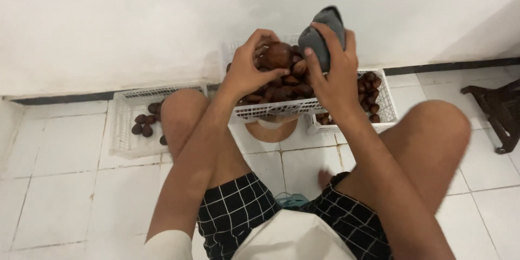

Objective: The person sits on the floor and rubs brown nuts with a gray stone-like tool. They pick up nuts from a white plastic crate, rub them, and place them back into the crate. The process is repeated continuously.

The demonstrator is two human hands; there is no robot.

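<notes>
at nine o'clock a white plastic basket (122,130) sits on the tiled floor (59,195) against the wall, holding only a few brown scaly fruits (143,124). judging by that small number against what remains elsewhere, the work looks barely begun: most of the fruit is not in that basket.

toward twelve o'clock, the left hand (246,73) is curled around a single brown fruit (279,54), its fingertips pinching the near and top sides while the fruit's far face shows bare; it is lifted just above the heap. below it the middle basket (271,111) is piled high with fruit (287,84) and rests on a pale round stand.

just past twelve, the right hand (336,73) grips a bunched grey cloth (325,32), fingers pressed together and wrapped over it, the cloth's top sticking out above them. the cloth hangs just beside the held fruit, near but, as far as can be told, not touching it.

at two o'clock a third basket (387,105) holds more fruit, partly hidden behind the right wrist. a dark wooden piece of furniture (498,111) stands at three o'clock.
</notes>
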